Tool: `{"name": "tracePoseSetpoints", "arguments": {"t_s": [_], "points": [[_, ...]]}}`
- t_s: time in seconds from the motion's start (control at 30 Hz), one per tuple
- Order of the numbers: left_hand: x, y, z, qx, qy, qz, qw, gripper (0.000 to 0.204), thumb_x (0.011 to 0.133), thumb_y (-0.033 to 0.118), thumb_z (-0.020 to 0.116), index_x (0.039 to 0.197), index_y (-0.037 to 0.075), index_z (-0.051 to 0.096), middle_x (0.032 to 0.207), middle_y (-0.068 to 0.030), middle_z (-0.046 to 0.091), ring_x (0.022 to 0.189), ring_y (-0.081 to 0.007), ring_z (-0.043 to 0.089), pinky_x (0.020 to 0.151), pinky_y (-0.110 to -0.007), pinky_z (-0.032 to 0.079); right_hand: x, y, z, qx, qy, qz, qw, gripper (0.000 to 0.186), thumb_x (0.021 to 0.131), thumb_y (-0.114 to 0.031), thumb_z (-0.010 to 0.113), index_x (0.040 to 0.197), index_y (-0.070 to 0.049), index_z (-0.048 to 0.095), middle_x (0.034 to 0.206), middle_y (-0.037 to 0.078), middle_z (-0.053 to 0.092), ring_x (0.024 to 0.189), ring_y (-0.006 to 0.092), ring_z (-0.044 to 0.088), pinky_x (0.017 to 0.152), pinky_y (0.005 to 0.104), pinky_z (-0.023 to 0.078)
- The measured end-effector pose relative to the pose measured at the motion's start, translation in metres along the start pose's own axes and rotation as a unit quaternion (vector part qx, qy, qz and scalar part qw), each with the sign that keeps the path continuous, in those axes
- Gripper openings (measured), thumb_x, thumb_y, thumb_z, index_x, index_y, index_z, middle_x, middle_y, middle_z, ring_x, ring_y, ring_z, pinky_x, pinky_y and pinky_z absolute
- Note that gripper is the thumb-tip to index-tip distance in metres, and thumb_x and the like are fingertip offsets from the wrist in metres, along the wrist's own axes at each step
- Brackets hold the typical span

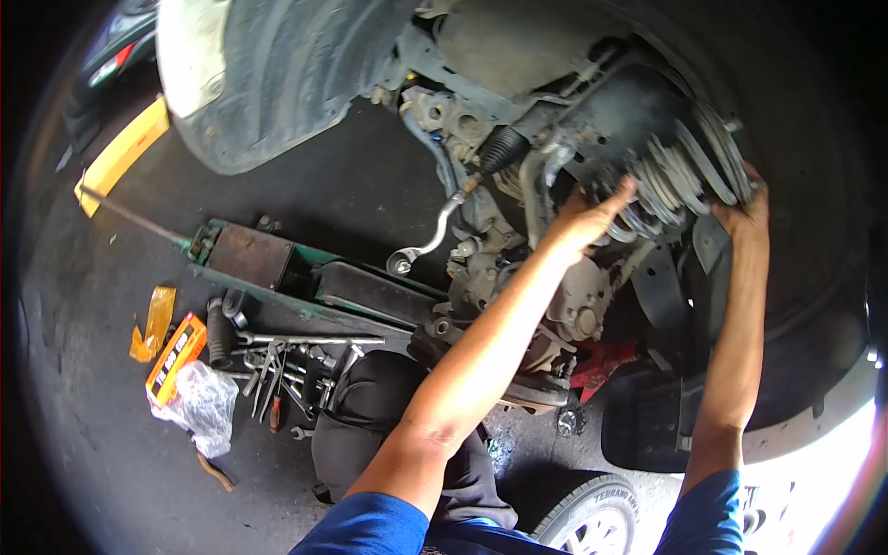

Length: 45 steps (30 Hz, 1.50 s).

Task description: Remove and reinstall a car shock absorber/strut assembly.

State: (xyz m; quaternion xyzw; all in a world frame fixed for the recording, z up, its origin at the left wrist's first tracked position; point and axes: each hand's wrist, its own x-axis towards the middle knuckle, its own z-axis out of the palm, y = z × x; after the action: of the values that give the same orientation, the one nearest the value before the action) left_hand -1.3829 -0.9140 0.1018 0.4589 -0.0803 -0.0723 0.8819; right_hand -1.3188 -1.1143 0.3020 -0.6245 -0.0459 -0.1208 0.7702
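Inside the wheel well of a raised car, a grey coil spring [673,180] lies tilted among the suspension parts. My left hand [587,220] grips its lower left end, with the thumb up along the coils and the other fingers partly hidden. Around its right end my right hand [747,211] is closed, fingers curling behind the coil. Left of the spring, a black ribbed rubber boot [504,150] leads to a bent tie rod [438,236] whose end hangs free. Below my left forearm sits the dusty brake and hub assembly [578,301].
A green floor jack [305,277] reaches under the car. Wrenches and other hand tools [277,361] lie beside my knee [370,398], near an orange box [176,361] and a clear plastic bag [205,407]. A red stand [601,365] is under the car; a wheel [592,513] lies behind.
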Motion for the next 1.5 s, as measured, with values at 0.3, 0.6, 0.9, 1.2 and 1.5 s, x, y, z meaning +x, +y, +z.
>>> {"name": "tracePoseSetpoints", "arguments": {"t_s": [0.3,0.6,0.9,1.2,1.5], "points": [[0.022,-0.008,-0.018,-0.009,-0.009,0.024,1.0,0.137,0.061,0.086,0.054,0.143,-0.01,-0.001,0.151,-0.0257,0.012,0.139,-0.0367,0.018,0.109,-0.053,0.022,-0.017,0.005,0.028,0.082,-0.17,0.094,0.978,0.014,0.084,-0.01,0.052,0.086,0.0,0.062,0.095,0.016,0.066,0.093,0.0306,0.062,0.09,0.0514,0.048],[0.014,-0.007,-0.016,0.105,0.0,0.015,0.994,0.135,0.064,0.092,0.034,0.142,-0.009,-0.009,0.15,-0.0307,0.005,0.135,-0.0441,0.024,0.092,-0.057,0.045,-0.011,0.009,0.026,0.137,-0.203,0.154,0.957,0.013,0.082,-0.01,0.055,0.082,0.003,0.058,0.09,0.019,0.064,0.085,0.0307,0.063,0.082,0.0476,0.054],[-0.065,0.085,-0.07,0.277,0.131,0.144,0.941,0.052,0.091,0.043,0.057,0.099,-0.008,0.063,0.077,-0.0142,0.066,0.063,-0.0172,0.065,0.052,-0.028,0.056,-0.014,0.016,0.032,0.099,-0.149,0.071,0.981,0.013,0.084,-0.01,0.053,0.083,0.001,0.061,0.094,0.015,0.064,0.091,0.0287,0.062,0.087,0.0487,0.05],[0.003,-0.025,-0.144,0.612,0.047,-0.038,0.789,0.04,0.082,0.021,0.064,0.116,0.0,0.06,0.121,-0.0234,0.058,0.119,-0.0327,0.052,0.1,-0.035,0.04,-0.02,0.019,0.035,0.078,-0.162,0.049,0.983,0.016,0.088,-0.01,0.049,0.093,0.0,0.06,0.096,0.015,0.063,0.09,0.029,0.062,0.086,0.047,0.052],[0.041,-0.096,-0.135,0.509,-0.082,0.05,0.855,0.043,0.084,0.029,0.062,0.119,0.004,0.059,0.124,-0.0166,0.058,0.116,-0.0264,0.054,0.098,-0.036,0.043,-0.011,0.013,0.019,0.129,-0.267,0.115,0.948,0.014,0.086,-0.012,0.055,0.092,-0.001,0.061,0.097,0.017,0.065,0.092,0.0287,0.063,0.086,0.0448,0.052]]}}
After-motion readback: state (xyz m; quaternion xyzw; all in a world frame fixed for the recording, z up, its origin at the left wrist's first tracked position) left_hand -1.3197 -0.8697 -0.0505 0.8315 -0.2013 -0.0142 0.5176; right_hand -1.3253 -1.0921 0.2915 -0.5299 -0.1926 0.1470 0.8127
